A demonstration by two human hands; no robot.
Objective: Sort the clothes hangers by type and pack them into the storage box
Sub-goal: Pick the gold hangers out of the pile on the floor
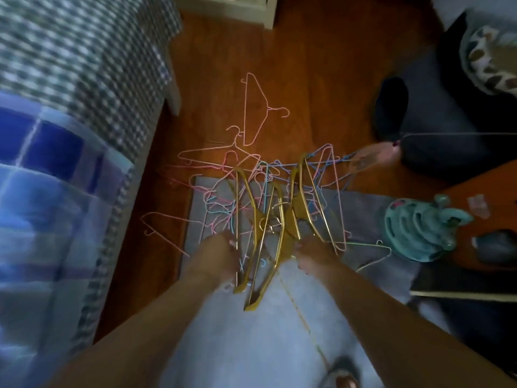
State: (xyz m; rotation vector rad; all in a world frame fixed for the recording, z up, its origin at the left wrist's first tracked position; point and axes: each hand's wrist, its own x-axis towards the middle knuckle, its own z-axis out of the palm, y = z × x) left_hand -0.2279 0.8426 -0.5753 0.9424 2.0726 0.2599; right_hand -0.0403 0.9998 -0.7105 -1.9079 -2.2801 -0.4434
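Floor [321, 79] was reddish-brown wood planks w/ a glossy finish, dimly lit. A grey rug [372, 217] lay over the lower middle of it. At left stood a bed [84, 65] covered in a green-and-white checked sheet, w/ a blue plaid blanket [42, 177] hanging over the near edge. White furniture base [263, 12] sat at top centre. Dark upholstered seat [436, 121] filled the upper right, a patterned cushion [492, 57] on it. Low wooden surface [489, 197] at right edge. Picture blurred overall.
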